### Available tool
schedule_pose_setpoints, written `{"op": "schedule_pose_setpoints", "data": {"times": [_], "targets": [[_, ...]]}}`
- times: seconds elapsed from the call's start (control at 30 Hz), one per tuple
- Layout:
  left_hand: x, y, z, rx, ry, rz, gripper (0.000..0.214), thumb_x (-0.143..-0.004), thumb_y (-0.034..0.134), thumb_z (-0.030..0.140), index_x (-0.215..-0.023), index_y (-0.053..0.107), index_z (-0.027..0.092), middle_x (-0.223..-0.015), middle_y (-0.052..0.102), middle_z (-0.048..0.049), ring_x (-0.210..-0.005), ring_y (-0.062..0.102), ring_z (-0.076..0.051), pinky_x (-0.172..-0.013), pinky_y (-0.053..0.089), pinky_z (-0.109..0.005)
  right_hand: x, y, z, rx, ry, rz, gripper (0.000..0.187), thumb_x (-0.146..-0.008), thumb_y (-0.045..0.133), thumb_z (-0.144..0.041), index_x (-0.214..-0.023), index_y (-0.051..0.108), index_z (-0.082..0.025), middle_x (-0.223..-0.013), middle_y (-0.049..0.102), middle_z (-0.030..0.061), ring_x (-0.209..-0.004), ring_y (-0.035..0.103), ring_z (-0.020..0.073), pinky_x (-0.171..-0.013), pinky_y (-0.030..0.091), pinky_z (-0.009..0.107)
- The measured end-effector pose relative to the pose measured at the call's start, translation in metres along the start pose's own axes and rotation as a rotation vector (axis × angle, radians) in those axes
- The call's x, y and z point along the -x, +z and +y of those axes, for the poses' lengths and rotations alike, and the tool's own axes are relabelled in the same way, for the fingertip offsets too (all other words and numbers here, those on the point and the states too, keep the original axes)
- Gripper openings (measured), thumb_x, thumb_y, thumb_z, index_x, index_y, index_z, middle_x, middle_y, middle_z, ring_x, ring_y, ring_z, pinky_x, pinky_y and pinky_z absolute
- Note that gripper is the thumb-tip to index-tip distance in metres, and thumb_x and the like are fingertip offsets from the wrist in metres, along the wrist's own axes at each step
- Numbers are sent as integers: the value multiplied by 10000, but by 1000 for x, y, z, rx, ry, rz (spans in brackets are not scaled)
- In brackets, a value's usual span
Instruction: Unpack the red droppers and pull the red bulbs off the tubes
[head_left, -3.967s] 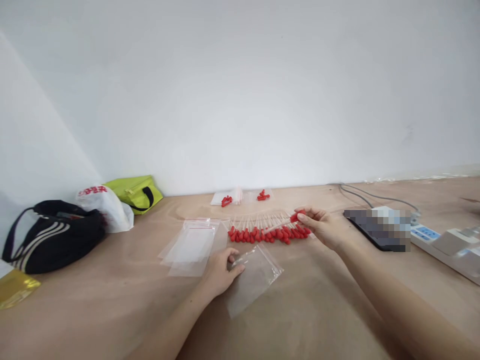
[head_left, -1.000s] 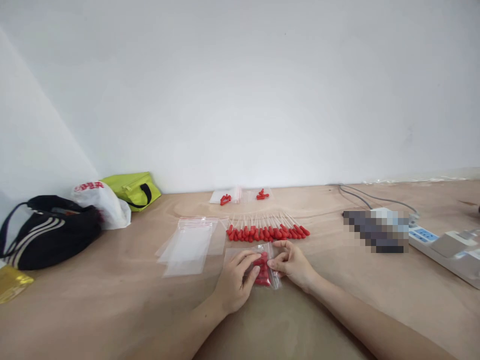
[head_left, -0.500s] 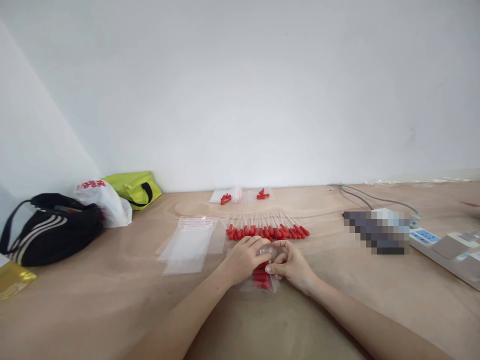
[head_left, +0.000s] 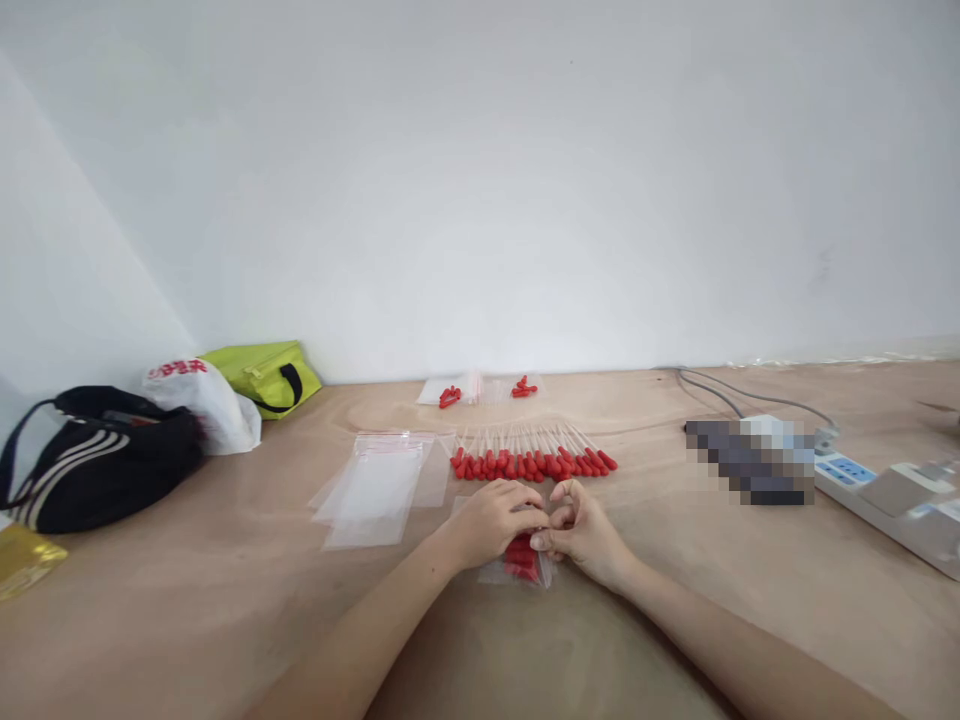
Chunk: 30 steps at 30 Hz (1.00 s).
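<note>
Left hand [head_left: 491,522] and right hand [head_left: 586,537]: grips clamped on one bag [head_left: 546,573]; two red clusters [head_left: 524,388] beyond.

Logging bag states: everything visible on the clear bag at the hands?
The clear bag looks like thin, shiny plastic film. Red pieces show through it, grouped toward its right end. It lies on the table, nearer than the row of red-tipped sticks. The left hand covers much of it; the right hand touches its right side. Whether it is sealed can't be told.
</note>
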<state>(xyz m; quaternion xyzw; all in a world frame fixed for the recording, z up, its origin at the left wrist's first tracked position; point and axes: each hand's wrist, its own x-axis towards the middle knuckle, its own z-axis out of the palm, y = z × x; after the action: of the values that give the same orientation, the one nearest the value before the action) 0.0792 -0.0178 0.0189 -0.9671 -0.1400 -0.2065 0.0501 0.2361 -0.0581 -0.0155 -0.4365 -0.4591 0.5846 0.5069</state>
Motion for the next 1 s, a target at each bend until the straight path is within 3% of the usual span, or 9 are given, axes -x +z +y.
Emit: {"op": "schedule_pose_setpoints", "data": {"times": [0.4,0.63,0.87,1.0], "targets": [[0,1,0,46,42,16,197,-880,369,146,-856,563,166,-952,592,-42,-881,503,-147,-770,382,-265,0,0,3,-22,-32,-15,666,-391,801,-350,-757,257,-233,-406,493,-146,-324,432,58,-361,354,163],[0,1,0,64,0,-27,195,-868,392,164,-773,563,161,-923,572,-45,-835,494,-146,-736,383,-255,0,-1,5,-7,-35,-37,643,-409,800,-352,-759,273,-232,-402,493,-142,-334,438,60,-371,357,163],[2,0,-3,87,-65,-25,231,-871,355,144,-768,562,159,-874,567,-41,-804,490,-136,-748,384,-249,-1,-10,-5,32,-44,-213,354,-554,737,-368,-680,472,-169,-536,551,-64,-477,504,54,-490,428,185],[4,-3,-7,110,-113,-18,237,-860,338,107,-777,553,159,-885,575,-40,-820,501,-135,-760,384,-249,0,-15,-1,99,-151,-276,234,-649,667,-338,-774,570,-166,-699,619,-5,-623,577,92,-606,472,224]]}}
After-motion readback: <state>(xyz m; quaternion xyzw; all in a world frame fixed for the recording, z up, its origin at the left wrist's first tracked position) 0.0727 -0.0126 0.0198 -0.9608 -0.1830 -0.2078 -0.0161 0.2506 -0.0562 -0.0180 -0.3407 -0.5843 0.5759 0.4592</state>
